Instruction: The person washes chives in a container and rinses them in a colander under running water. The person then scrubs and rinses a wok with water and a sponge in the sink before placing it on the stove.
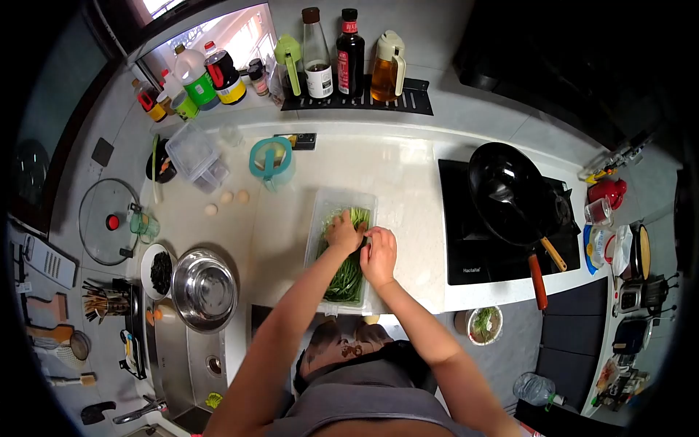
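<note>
A clear plastic container (311, 253) stands on the counter in front of me, with long green leafy stalks (344, 283) lying lengthwise in it. My left hand (345, 233) reaches into it, its fingers down on the stalks near the far half. At the container's right edge is my right hand (379, 255), fingers bent, close beside the left one. What the right fingers touch is hard to make out.
A wok (507, 191) rests on the black cooktop (473, 255) at the right. Left are a teal-lidded jug (270, 162), eggs (227, 197), a metal bowl (204, 289) and the sink (172, 357). Bottles (350, 62) line the back shelf.
</note>
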Action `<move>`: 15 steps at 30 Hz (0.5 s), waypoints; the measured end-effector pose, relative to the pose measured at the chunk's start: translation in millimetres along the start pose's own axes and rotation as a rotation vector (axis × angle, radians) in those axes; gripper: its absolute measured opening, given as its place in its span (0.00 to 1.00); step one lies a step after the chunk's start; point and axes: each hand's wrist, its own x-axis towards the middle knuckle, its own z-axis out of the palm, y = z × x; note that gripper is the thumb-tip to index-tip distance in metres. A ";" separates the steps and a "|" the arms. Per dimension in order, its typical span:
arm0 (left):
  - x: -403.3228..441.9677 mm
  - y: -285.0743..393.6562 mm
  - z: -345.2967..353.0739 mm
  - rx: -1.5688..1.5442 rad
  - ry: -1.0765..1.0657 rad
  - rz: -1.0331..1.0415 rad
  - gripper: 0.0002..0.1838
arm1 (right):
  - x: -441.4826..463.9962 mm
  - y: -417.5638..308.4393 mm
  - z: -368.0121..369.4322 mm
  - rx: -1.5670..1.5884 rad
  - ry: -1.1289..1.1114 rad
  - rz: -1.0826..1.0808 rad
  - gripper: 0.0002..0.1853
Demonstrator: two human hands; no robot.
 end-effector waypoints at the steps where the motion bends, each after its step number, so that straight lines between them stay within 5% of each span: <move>1: 7.8 -0.6 13.7 -0.003 0.023 -0.043 0.33 | 1.0 -0.3 -0.5 0.007 -0.009 -0.006 0.13; 4: 16.1 3.6 18.8 -0.161 -0.019 -0.177 0.35 | 1.9 0.7 -0.9 0.021 -0.054 0.004 0.13; 8: 30.1 -11.7 34.5 0.098 0.036 0.038 0.25 | 5.3 -1.2 -2.2 -0.014 -0.082 -0.006 0.14; 12: 38.1 -41.1 40.8 -0.680 0.079 0.231 0.22 | 6.5 -2.1 -2.6 -0.015 -0.094 -0.018 0.14; 15: 25.8 -46.3 33.4 -1.272 -0.083 0.149 0.22 | 6.7 -0.1 -1.4 0.008 -0.089 -0.023 0.15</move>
